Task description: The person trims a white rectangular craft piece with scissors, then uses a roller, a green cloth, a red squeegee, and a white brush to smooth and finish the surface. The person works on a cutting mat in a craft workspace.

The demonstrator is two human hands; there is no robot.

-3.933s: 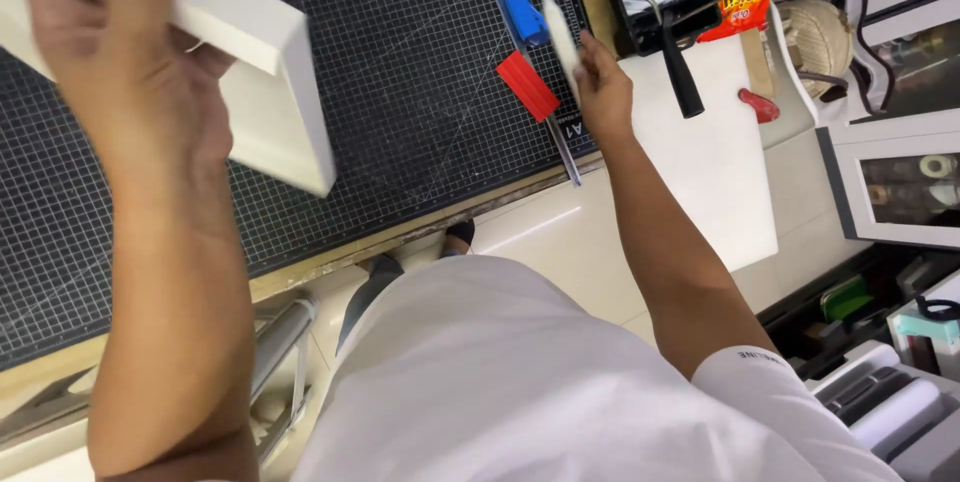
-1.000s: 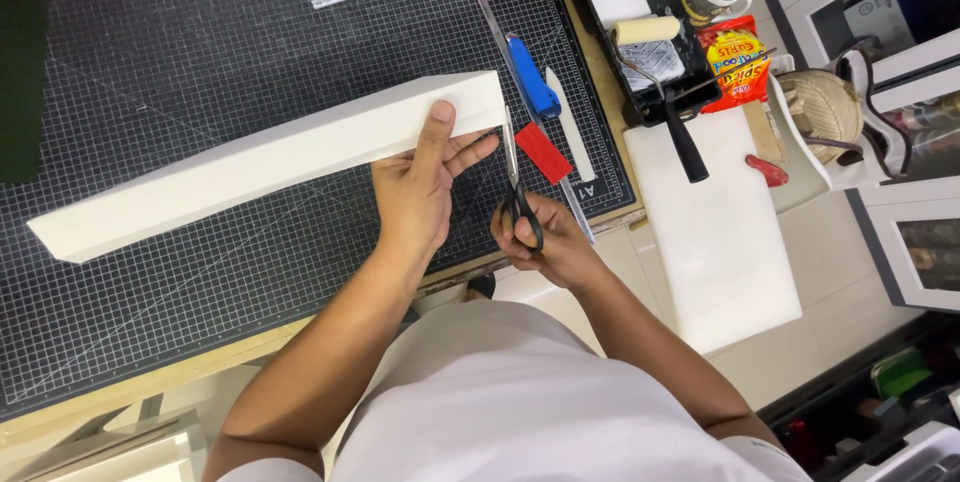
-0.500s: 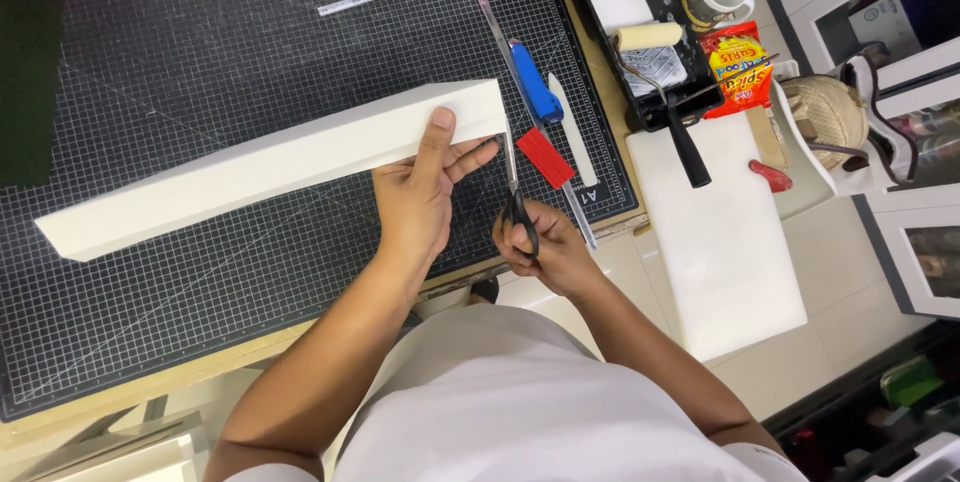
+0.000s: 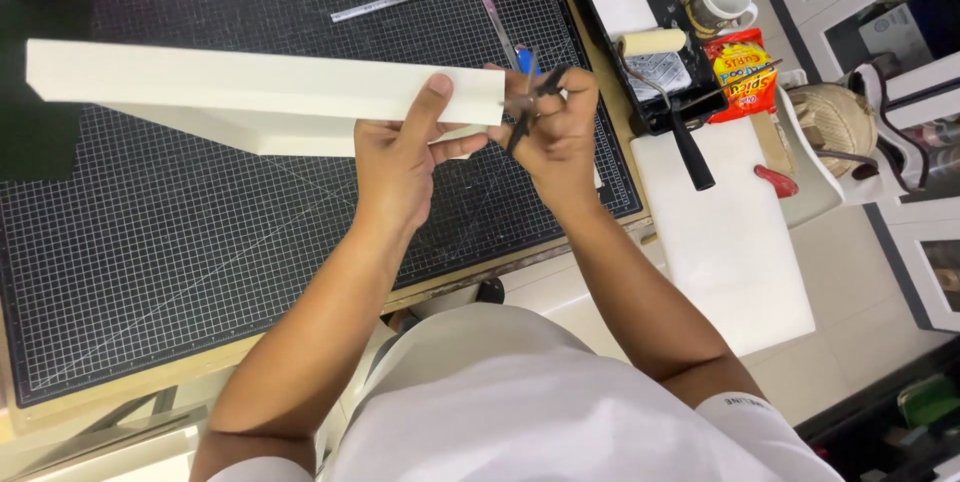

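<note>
White frame moulding [image 4: 260,92] is held above the black cutting mat [image 4: 200,242] on the counter, the left hand [image 4: 400,167] gripping its right end; the right hand [image 4: 555,132] clasps scissors [image 4: 528,107] at that end.

The long board [image 4: 260,82] is white. The cutting mat [image 4: 200,242] is black with white grid lines. The scissors [image 4: 530,102] are black.

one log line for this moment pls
left hand: holds long white board above cutting mat | right hand: grips scissors at board's right end | paint tray at right
</note>
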